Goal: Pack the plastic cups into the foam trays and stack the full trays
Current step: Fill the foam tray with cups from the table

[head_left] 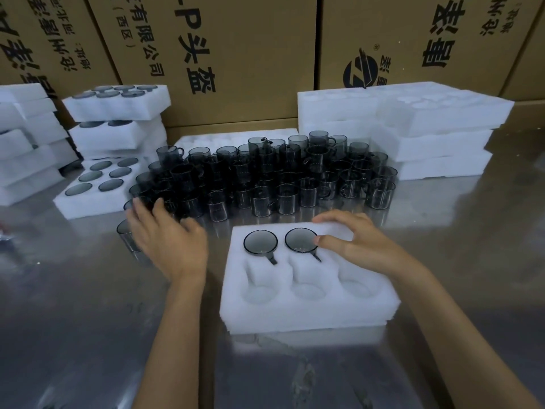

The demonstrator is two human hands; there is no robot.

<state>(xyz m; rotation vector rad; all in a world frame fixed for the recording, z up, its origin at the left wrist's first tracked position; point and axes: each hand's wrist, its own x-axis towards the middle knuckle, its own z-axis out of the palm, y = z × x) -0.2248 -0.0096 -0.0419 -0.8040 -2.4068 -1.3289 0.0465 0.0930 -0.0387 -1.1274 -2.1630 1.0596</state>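
Two smoky grey plastic cups fill the far pockets of the white foam tray. Her right hand, fingers relaxed, rests on its far edge. Nearer the loose cups, the left hand reaches open-fingered, holding nothing.

2 hands, 2 cups in the centre tray, 4 empty pockets; loose cups behind, too many to count.

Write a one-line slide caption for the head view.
Right hand steadies foam tray holding two cups; left hand reaches for more.
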